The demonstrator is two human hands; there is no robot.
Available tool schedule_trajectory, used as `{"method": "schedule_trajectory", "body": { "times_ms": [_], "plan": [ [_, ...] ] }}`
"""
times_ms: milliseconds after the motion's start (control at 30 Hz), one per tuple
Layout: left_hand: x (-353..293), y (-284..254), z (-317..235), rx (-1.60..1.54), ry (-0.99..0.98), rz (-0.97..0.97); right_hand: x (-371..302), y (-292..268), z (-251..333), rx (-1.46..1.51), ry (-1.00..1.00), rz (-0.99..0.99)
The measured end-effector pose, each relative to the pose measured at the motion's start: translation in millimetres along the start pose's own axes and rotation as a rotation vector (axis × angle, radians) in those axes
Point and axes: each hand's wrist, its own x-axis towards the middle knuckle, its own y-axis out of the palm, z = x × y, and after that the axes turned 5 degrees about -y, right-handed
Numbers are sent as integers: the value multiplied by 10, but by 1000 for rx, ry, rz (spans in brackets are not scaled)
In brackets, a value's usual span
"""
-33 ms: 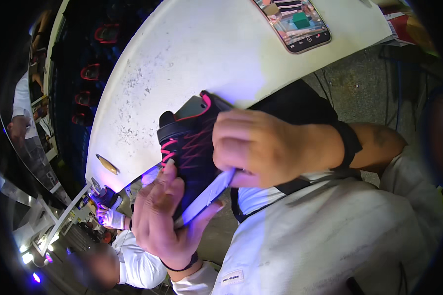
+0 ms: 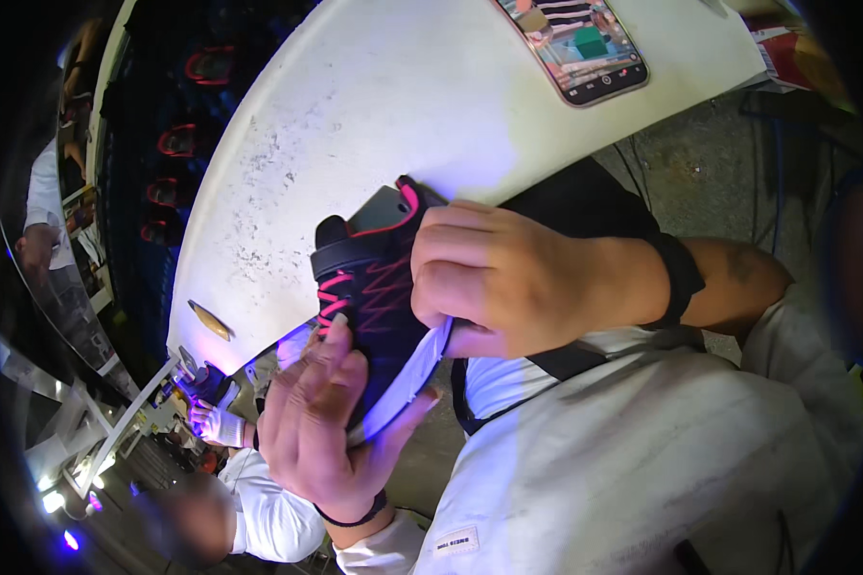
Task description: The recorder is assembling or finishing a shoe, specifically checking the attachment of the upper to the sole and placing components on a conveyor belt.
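Note:
A black shoe with pink laces and a pink-edged collar is held over the near edge of the white table. Inside its opening sits a grey shoe last. Along its lower right side runs a pale sole edge. My left hand wraps round the toe end, thumb by the sole edge and fingertips on the upper near the laces. My right hand is closed against the shoe's side, pinching where the pale edge meets the upper. Its fingertips are partly hidden.
A lit phone lies on the white table. A small brownish oval piece is near the table's left end. Several dark shoes with red edging stand beyond the left rim. Another person in white works at lower left.
The shoe and my left hand have shifted slightly right. My right hand has turned a little, and the pale sole edge sits somewhat higher beside it.

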Motion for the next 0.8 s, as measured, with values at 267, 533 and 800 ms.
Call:
{"method": "schedule_trajectory", "body": {
  "times_ms": [267, 533, 800],
  "plan": [
    [-88, 130, 563, -271, 43, -97, 186, 63, -121, -71, 147, 209],
    [-312, 379, 1025, -964, -778, 350, 447, 164, 14, -169, 55, 194],
    [257, 664, 486, -1132, -200, -270, 820, -527, 238, 549, 303, -292]
  ]
}}
